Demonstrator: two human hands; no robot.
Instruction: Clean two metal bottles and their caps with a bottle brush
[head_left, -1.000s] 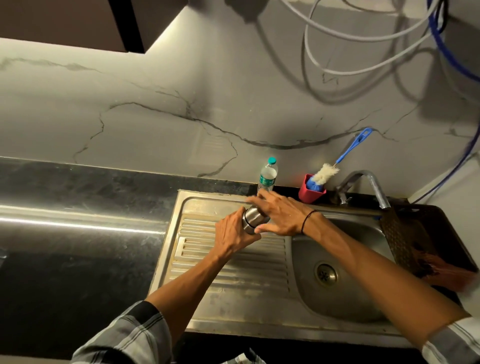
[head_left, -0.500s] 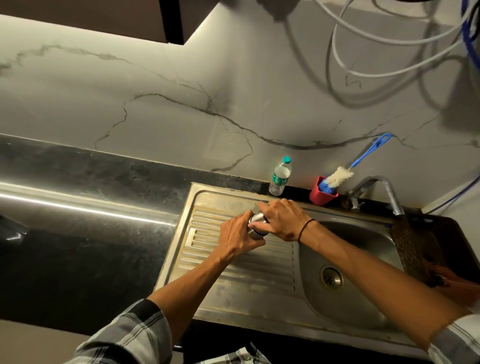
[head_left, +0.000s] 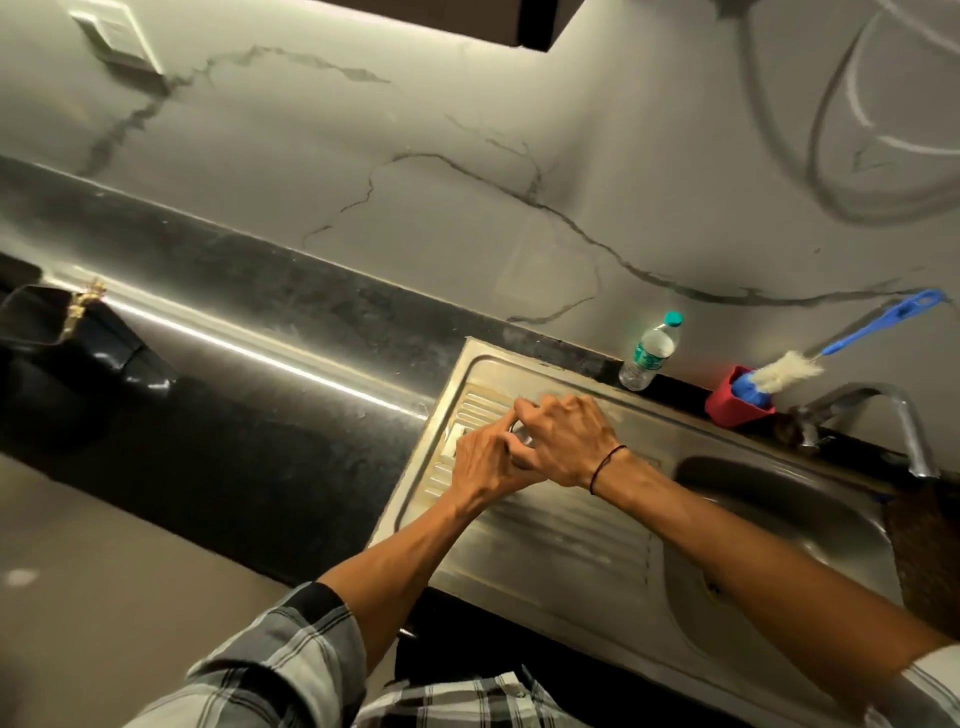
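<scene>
Head view: left hand (head_left: 480, 460) and right hand (head_left: 563, 441) meet over the sink (head_left: 545, 540) drainboard, fingers of both curled round a metal bottle (head_left: 519, 434), mostly hidden between them. Bottle brush (head_left: 789, 370) stands in a red cup (head_left: 727, 402) behind the sink, beside the tap (head_left: 883, 410).

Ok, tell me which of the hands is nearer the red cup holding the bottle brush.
Right. The right hand lies over the drainboard, left of the red cup. The left hand sits farther left, beyond the right one.
</scene>
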